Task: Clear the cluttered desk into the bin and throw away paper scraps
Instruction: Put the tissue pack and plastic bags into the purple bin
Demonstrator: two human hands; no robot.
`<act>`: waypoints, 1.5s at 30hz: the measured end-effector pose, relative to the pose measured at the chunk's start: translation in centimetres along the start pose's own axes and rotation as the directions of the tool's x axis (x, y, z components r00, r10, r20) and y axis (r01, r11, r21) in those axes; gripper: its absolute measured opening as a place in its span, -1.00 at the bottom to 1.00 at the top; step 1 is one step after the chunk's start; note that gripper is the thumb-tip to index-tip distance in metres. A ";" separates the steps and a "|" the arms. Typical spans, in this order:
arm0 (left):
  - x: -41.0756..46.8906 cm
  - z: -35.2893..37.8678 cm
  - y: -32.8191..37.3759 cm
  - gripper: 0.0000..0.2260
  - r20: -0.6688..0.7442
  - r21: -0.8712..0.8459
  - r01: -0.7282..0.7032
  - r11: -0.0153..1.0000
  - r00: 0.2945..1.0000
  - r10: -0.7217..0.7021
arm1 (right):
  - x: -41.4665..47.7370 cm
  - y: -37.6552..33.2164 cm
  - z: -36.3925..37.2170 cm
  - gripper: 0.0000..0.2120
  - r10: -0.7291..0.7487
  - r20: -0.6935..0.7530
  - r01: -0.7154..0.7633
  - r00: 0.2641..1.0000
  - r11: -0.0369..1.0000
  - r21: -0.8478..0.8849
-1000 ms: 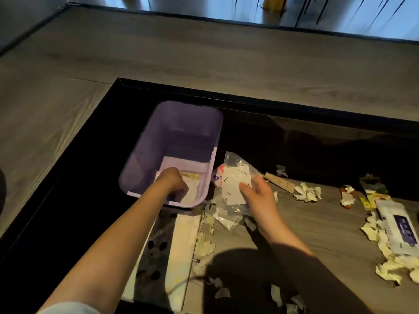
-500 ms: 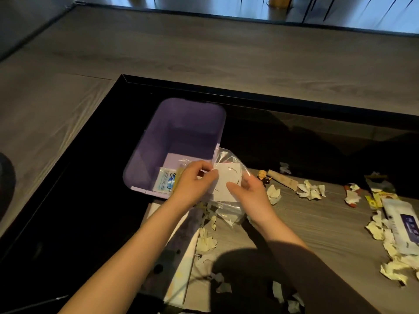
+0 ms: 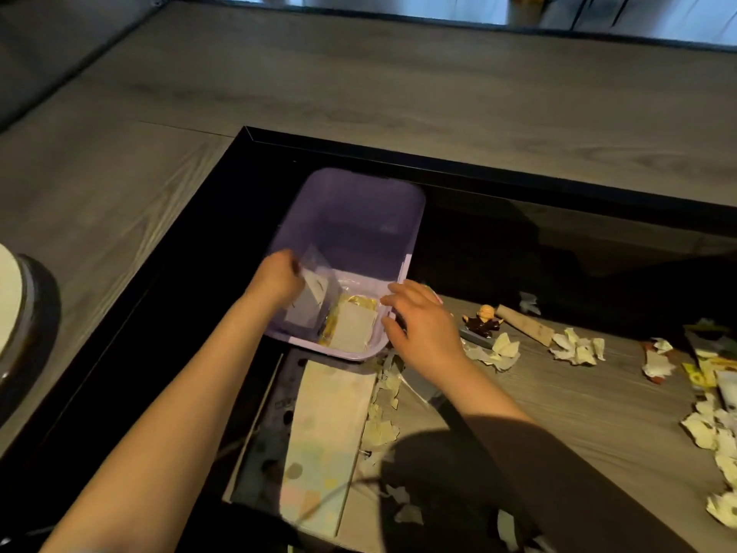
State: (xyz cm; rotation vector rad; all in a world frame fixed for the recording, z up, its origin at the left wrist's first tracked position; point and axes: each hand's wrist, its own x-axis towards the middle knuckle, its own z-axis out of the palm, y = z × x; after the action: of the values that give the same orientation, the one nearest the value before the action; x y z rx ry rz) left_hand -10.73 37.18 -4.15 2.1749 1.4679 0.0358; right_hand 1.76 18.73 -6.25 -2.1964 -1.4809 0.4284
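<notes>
I see left hand (image 3: 277, 279) pinching clear plastic bag (image 3: 315, 289) inside purple bin (image 3: 359, 181), off desk (image 3: 598, 393) far-left corner — right hand (image 3: 422, 325) loose, empty, by bin's near rim; paper scraps (image 3: 578, 347) litter desk's right side.

Smooth purple plastic bin (image 3: 359, 217); matt woodgrain desk (image 3: 578, 393); crumpled paper scraps (image 3: 576, 347).
</notes>
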 end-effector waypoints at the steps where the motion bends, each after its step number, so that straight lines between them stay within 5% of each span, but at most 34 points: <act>1: 0.3 0.5 0.0 -0.84 0.049 0.068 -0.002 0.998 0.999 -0.001 | -0.2 0.1 0.1 -0.66 0.000 0.018 0.000 1.000 1.000 -0.016; 7: 0.8 2.2 0.0 -0.79 0.166 0.333 -0.057 0.941 0.986 0.001 | -1.1 1.0 0.1 -0.63 -0.034 -0.037 0.037 0.999 0.996 0.085; 13: -0.4 3.8 0.5 -0.74 0.228 0.749 -0.234 0.620 0.969 0.091 | -3.3 4.2 -0.2 -0.66 0.204 -0.128 -0.178 0.970 0.965 0.191; 18: -1.1 2.8 1.5 -0.76 0.057 0.574 -0.167 0.802 0.985 0.164 | -5.8 7.7 0.1 -0.67 0.371 -0.073 -0.357 0.926 0.921 0.154; 21: -4.1 2.7 4.2 -0.73 -0.064 0.432 -0.287 0.855 0.936 0.347 | -7.1 8.8 0.3 -0.66 0.446 -0.058 -0.437 0.893 0.891 0.126; 27: -11.3 6.5 9.8 -0.76 -0.009 0.073 -0.692 0.718 0.720 0.694 | -8.7 10.0 0.8 -0.60 0.523 0.028 -0.524 0.852 0.852 0.013; 29: -12.0 9.1 10.5 -0.77 0.116 0.060 -0.686 0.725 0.727 0.677 | -8.5 9.8 1.1 -0.54 0.530 0.054 -0.529 0.847 0.848 -0.034; 33: -12.2 13.1 9.4 -0.83 0.300 0.194 -0.469 0.861 0.864 0.403 | -7.1 9.0 1.8 -0.38 0.512 0.081 -0.494 0.855 0.852 -0.171; 36: -12.4 14.5 7.2 -0.78 0.324 0.293 -0.415 0.861 0.891 0.319 | -6.0 8.5 2.2 -0.23 0.536 0.119 -0.507 0.836 0.836 -0.208; 41: -12.3 15.1 4.4 -0.79 0.315 0.223 -0.312 0.923 0.919 0.235 | -4.2 8.1 2.3 -0.06 0.640 0.179 -0.600 0.748 0.766 -0.230; 45: -12.3 14.9 4.4 -0.82 0.294 0.183 -0.261 0.948 0.935 0.200 | -3.1 8.5 2.5 -0.19 0.670 0.229 -0.611 0.706 0.740 -0.281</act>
State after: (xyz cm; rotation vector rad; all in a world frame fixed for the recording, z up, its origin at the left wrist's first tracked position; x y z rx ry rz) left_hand -7.65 19.31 -12.11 2.4065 1.0991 -0.3463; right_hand 6.03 13.61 -12.83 -2.8872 -0.8404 0.9444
